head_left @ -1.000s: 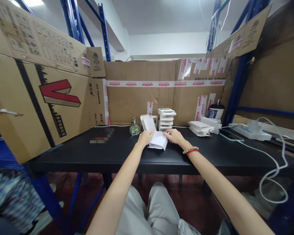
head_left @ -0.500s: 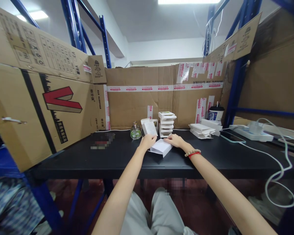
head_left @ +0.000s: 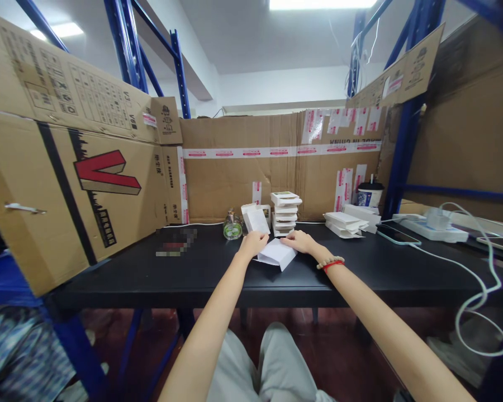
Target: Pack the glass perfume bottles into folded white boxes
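A small white paper box (head_left: 277,253) with a flap sticking out rests low over the black table (head_left: 159,279), between my two hands. My left hand (head_left: 255,244) is closed on the box's left edge. On the far right edge, my right hand (head_left: 300,242) grips the same box with bent fingers; the fingertips are partly hidden. Just behind my left hand leans an open white box (head_left: 256,219). A stack of several small white boxes (head_left: 285,211) stands behind the gap between my hands. Left of these is a round glass bottle (head_left: 232,225) with a green label.
Flat white cartons (head_left: 346,223) lie to the right, near a lidded cup (head_left: 369,195). Farther right are a phone (head_left: 398,233), a power strip (head_left: 438,228) and a looping white cable (head_left: 482,290). Cardboard walls (head_left: 235,184) and blue rack posts (head_left: 406,139) enclose the table.
The white box between my hands has turned slightly, its near corner shifting a little right and toward me. Both hands keep their places on it.
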### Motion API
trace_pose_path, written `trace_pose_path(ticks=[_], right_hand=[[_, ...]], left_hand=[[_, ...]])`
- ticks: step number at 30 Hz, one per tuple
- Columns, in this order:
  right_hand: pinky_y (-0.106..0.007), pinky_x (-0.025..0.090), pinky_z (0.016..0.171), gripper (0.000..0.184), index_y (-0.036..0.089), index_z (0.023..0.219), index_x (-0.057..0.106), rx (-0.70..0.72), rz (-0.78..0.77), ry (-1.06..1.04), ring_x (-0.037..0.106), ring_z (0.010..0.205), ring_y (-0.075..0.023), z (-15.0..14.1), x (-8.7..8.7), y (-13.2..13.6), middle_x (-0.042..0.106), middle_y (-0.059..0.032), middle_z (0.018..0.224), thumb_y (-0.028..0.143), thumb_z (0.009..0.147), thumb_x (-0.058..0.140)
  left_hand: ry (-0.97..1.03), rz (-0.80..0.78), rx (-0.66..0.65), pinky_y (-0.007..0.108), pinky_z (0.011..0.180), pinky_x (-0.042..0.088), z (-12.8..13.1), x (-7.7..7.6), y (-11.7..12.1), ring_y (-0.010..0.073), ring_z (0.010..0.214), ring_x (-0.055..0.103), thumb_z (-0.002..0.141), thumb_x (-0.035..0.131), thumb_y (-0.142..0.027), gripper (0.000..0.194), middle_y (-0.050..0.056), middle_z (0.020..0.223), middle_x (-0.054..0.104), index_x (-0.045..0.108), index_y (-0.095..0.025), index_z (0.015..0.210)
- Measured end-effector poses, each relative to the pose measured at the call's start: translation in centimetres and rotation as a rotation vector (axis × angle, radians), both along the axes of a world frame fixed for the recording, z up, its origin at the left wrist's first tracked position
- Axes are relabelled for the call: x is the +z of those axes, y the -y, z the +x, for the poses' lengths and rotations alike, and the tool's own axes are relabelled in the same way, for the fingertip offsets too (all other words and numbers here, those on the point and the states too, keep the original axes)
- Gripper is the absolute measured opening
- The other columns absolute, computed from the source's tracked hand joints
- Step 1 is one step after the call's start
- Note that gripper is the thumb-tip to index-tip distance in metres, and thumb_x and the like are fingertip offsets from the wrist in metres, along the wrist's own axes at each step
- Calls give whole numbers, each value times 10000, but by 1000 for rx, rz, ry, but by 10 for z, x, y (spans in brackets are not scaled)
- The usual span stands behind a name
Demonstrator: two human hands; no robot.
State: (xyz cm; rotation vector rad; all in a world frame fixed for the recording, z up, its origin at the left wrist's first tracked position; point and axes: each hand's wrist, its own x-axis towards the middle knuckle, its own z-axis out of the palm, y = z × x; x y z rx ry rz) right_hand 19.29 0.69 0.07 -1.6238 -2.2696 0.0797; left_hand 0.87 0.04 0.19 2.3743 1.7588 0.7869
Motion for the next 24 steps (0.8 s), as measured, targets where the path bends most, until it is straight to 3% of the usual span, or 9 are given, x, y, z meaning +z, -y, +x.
trace_pose_path(ticks=[10, 17, 21, 24], right_hand=[[-222, 265, 510, 331, 169, 694, 639, 57, 84, -72, 475, 594, -111, 1, 0, 2, 603, -10, 675, 396, 821, 434], [-227, 276, 518, 329, 181, 708, 655, 38, 97, -56, 524, 630, -129, 1, -1, 2, 635, -15, 713, 405, 818, 439], [-228, 301, 561, 292, 189, 732, 649, 29, 321, -78, 561, 692, -141, -1, 2, 9, 650, -23, 754, 401, 810, 464], [-231, 330, 594, 245, 177, 800, 642, 186, 483, -35, 555, 677, -137, -7, 2, 14, 638, -33, 783, 376, 778, 500]], left_hand=[[1, 11, -2, 236, 602, 351, 1, -1, -1, 144, 680, 559, 861, 341, -354, 431, 41, 697, 665, 676, -166, 666], [1, 17, -3, 238, 602, 340, 1, 1, 3, 151, 701, 574, 862, 343, -364, 427, 37, 698, 671, 668, -176, 657], [16, 74, 10, 237, 636, 347, 1, 3, 6, 162, 754, 598, 862, 335, -423, 453, 36, 737, 685, 663, -195, 648], [6, 105, 39, 238, 654, 359, 2, 4, 7, 168, 783, 611, 861, 341, -425, 439, 42, 760, 692, 671, -204, 674]])
